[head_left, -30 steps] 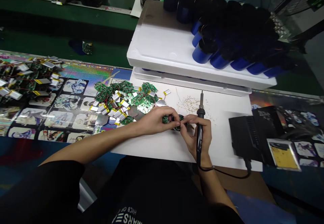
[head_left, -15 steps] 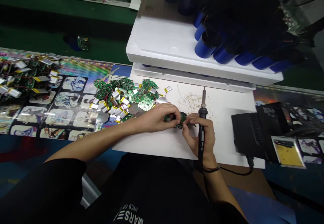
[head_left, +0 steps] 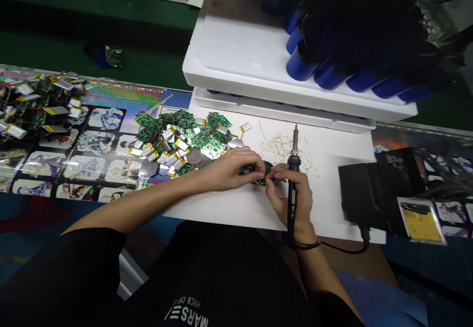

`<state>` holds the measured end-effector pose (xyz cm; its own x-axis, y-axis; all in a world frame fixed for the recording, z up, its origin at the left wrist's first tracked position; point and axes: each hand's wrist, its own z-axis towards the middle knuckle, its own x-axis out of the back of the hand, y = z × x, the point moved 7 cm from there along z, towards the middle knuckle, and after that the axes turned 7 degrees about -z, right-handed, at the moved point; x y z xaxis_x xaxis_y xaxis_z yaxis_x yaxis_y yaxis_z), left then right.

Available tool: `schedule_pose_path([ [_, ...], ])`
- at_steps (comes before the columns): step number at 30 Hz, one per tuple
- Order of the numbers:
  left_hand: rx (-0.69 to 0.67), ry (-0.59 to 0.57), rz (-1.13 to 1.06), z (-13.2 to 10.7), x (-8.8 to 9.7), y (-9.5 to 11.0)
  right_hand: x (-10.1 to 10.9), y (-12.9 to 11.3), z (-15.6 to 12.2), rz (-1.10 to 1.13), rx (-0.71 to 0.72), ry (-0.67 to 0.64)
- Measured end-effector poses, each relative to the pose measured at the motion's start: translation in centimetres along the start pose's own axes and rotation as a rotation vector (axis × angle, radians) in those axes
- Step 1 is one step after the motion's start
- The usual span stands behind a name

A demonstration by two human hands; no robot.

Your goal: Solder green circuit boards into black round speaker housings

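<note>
My left hand is closed, thumb and forefinger pinched at the edge of a small round green circuit board. Most of that board hides behind my fingers. My right hand grips a black soldering iron, its metal tip pointing up and away from the board. The thumb and forefinger of the same hand also pinch at the board, meeting my left fingertips; any wire between them is too small to make out. Left of my hands lies a heap of green circuit boards with silver battery pouches.
White foam trays holding several blue cylinders stand behind the white work sheet. At right sit a black box-shaped unit and a tray of yellow sponge. Another heap of boards and batteries lies far left. Crumbs dot the sheet.
The soldering iron has tilted slightly, its tip shifting a little left. Both hands stay pinched together at the board. The view has shifted slightly.
</note>
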<state>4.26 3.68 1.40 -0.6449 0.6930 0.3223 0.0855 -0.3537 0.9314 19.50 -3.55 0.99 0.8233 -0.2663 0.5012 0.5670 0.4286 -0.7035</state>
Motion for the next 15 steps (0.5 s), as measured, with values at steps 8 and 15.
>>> schedule_pose_path([
  [8, -0.036, -0.022, 0.105, 0.0, -0.1, 0.1, 1.1, 0.0, -0.6, -0.033, -0.028, 0.033],
  [15, -0.182, -0.082, 0.266, -0.1, -0.5, 0.3, 6.8, 0.6, 0.7, 0.310, -0.274, 0.290],
])
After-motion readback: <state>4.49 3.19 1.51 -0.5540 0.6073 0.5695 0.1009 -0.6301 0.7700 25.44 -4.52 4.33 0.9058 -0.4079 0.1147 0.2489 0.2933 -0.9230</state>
